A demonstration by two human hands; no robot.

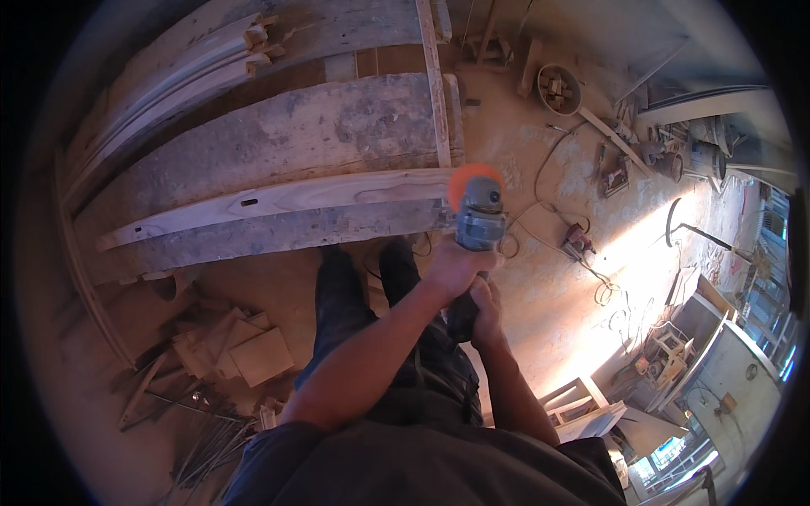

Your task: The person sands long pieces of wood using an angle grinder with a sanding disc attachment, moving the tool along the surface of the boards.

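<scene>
A long, pale, slotted wooden board, probably stiff, lies on the worn grey bench. The left hand wraps the grey angle grinder behind its orange disc; the right hand closes round its black rear handle, sound holds for something likely heavy. Rightward, a round bucket contains apparent wood offcuts.

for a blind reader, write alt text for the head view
A person's left hand and right hand grip a grey angle grinder, its orange disc at the right end of a long pale wooden board on a worn bench.
</scene>
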